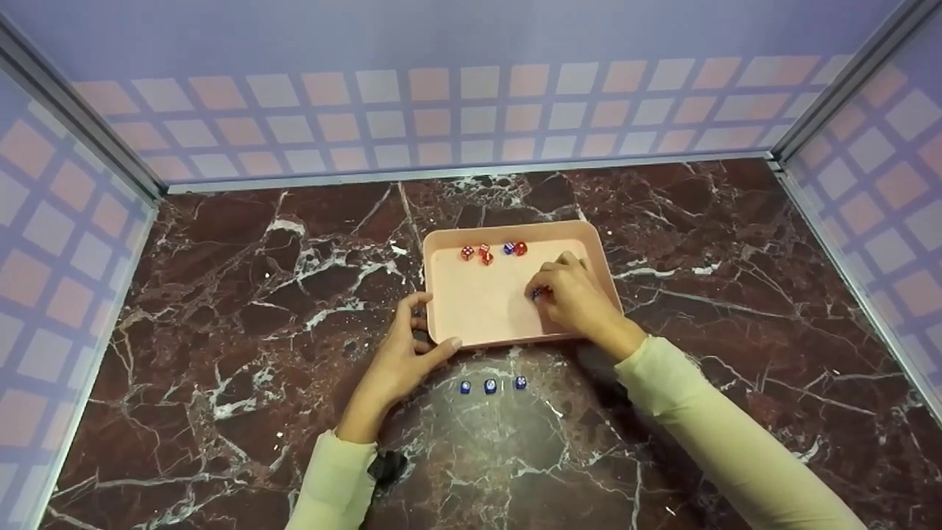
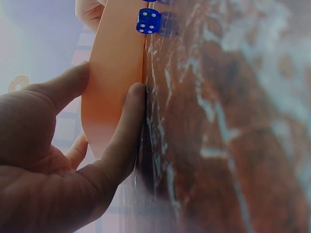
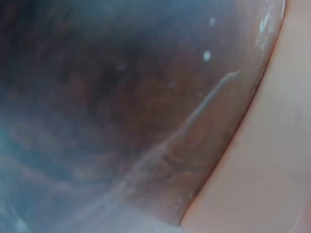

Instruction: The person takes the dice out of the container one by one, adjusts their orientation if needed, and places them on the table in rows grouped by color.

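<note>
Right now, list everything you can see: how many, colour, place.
Tray: one, pale pink, centre of view
Red dice: four visible, red, far side of the tray
Blue dice: five visible, blue, three in front, two in the tray
Tabletop: one, dark red, white veined, under the tray
Walls: three, lilac with pink and white squares, left, right, back
Metal strips: several, grey, edging the walls
Dark object: one, black, low, left of centre
Sleeves: two, pale yellow, both arms
Left hand: one, bare, at the tray's near left corner
Right hand: one, bare, inside the tray, grip on a blue die
</note>
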`<state>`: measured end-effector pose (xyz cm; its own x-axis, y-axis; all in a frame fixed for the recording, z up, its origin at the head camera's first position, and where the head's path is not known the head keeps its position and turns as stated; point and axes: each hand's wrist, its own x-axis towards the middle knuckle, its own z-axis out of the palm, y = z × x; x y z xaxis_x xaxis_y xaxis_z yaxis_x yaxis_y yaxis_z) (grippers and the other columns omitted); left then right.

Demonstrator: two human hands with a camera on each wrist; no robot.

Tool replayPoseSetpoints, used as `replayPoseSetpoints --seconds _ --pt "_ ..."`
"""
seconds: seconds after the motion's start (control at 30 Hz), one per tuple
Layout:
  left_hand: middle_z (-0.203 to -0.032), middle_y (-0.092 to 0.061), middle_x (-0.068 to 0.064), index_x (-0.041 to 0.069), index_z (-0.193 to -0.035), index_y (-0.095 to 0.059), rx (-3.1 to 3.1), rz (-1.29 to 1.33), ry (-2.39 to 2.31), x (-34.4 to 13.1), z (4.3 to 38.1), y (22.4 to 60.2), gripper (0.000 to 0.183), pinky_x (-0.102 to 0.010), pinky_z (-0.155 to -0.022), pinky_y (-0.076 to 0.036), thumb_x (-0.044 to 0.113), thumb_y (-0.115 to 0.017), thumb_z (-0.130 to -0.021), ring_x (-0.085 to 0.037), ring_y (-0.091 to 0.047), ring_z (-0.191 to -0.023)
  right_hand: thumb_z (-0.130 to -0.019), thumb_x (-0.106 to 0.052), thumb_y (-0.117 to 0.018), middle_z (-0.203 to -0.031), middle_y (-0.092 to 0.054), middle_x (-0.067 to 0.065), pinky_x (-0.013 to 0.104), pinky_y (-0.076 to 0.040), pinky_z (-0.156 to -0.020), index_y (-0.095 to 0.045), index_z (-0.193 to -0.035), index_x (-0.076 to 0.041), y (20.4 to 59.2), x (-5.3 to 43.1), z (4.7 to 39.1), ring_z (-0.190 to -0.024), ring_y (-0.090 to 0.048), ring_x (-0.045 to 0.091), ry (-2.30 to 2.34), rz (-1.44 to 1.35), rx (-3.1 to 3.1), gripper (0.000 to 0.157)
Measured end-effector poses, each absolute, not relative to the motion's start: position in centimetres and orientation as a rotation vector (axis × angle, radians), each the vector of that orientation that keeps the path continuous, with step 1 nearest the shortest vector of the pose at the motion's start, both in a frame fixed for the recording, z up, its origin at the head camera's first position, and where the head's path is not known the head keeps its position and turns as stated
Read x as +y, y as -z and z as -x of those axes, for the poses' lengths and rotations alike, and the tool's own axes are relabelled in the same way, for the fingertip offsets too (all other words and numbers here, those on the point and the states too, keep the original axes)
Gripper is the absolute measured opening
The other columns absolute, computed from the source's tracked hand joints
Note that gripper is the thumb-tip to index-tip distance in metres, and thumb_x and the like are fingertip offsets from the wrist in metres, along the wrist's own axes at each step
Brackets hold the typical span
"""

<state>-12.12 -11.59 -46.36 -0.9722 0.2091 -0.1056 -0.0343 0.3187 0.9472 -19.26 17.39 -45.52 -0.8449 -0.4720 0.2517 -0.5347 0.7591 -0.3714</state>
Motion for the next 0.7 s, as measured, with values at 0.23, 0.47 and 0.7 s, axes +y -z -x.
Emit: replayPoseSetpoints --seconds 0.23,0.47,0.7 --pt "-0.117 -0.061 -0.026 0.011 -0.153 -0.036 2.394 -0.163 -1.698 -11.6 12.1 46.2 0.075 -0.034 -0.069 -0.060 0.016 -0.082 -0.095 -0.029 -0.073 -0.085 -0.073 0.008 -0.071 -0.086 -0.076 0.005 0.058 -0.034 -0.090 -0.084 -0.086 -0.013 45.1 17.3 18.7 -0.090 -0.052 0.035 -0.547 -0.801 -2.824 0.028" --pt "-0.118 -0.060 -0.026 0.011 -0.154 -0.035 2.367 -0.153 -1.719 -11.5 12.2 46.1 0.075 -0.034 -0.069 -0.061 0.015 -0.081 -0.095 -0.029 -0.074 -0.084 -0.071 0.004 -0.080 -0.084 -0.076 0.003 0.061 -0.032 -0.092 -0.084 -0.082 -0.015 44.7 17.5 18.5 -0.089 -0.051 0.033 -0.492 -0.861 -2.803 0.022" --pt "-0.117 -0.061 -0.026 0.012 -0.153 -0.035 2.374 -0.157 -1.712 -11.5 12.1 46.2 0.075 -0.038 -0.070 -0.062 0.015 -0.082 -0.095 -0.029 -0.073 -0.083 -0.076 0.003 -0.082 -0.087 -0.076 0.003 0.060 -0.032 -0.097 -0.084 -0.087 -0.015 44.6 17.7 18.0 -0.092 -0.050 0.030 -0.512 -0.882 -2.819 0.021"
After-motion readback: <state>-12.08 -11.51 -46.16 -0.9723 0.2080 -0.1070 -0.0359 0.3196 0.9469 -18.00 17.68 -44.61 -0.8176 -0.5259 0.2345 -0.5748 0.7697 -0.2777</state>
